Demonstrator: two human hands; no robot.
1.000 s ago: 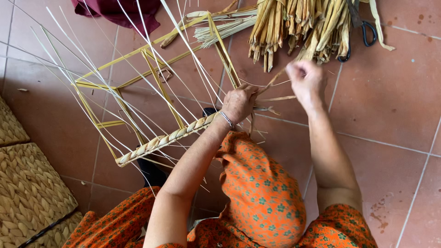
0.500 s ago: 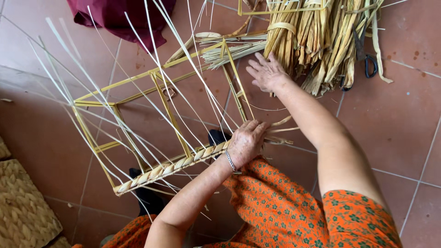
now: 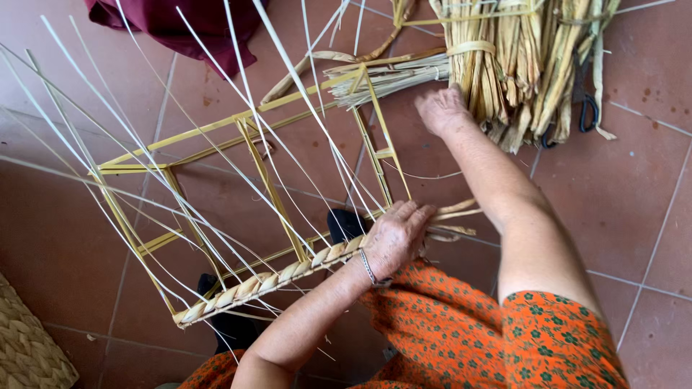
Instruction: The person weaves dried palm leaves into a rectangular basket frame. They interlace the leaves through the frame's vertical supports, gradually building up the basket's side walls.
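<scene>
The left hand is curled tight around the braided edge of the yellow basket frame on the tiled floor. The right hand, fingers together, touches the straw bundle.

A weaving workplace on a tiled floor

Bundled straw, a yellow basket frame and woven mats are lying across terracotta floor tiles, suggesting home craftwork.

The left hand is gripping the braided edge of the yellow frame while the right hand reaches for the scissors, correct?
Not quite. The head view shows the right hand on the bundle of dried straw, not the scissors. The left hand does grip the braided edge of the yellow frame.
</scene>
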